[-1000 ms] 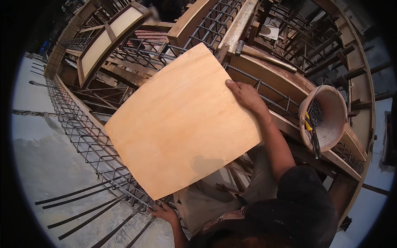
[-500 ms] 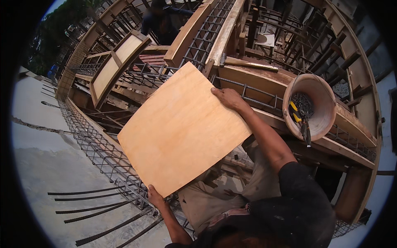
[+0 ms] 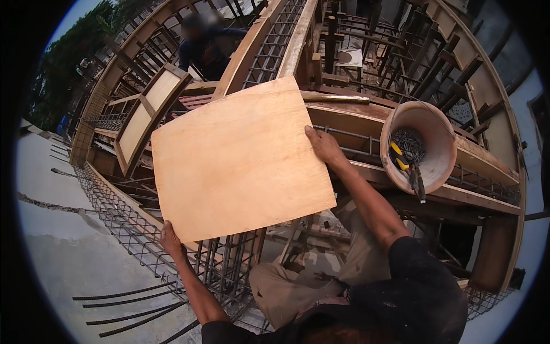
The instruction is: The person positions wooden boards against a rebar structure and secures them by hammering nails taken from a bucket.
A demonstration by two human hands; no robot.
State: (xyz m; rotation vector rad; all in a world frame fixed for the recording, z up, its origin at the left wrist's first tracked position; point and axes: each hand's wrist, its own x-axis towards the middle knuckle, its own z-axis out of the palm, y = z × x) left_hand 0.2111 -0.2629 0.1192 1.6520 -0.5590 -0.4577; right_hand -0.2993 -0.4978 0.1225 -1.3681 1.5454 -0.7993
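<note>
A pale plywood sheet with a slightly curved top edge spans the middle of the view. My left hand grips it at the lower left corner, and my right hand grips its right edge. Just right of my right hand, a dusty bucket holds many nails and yellow-and-black pliers along its near inside wall. Beneath the sheet and around my bent legs are vertical rebar, steel cages and wooden formwork.
A co-worker is among the formwork at upper left, near a framed panel. Curved formwork with many props surrounds the right. A rebar cage runs beside cracked concrete on the left, with bars sticking out.
My left hand has risen onto the sheet's corner and moved leftward with it. The sheet has turned clockwise to sit more level across the view. The co-worker has become more visible.
</note>
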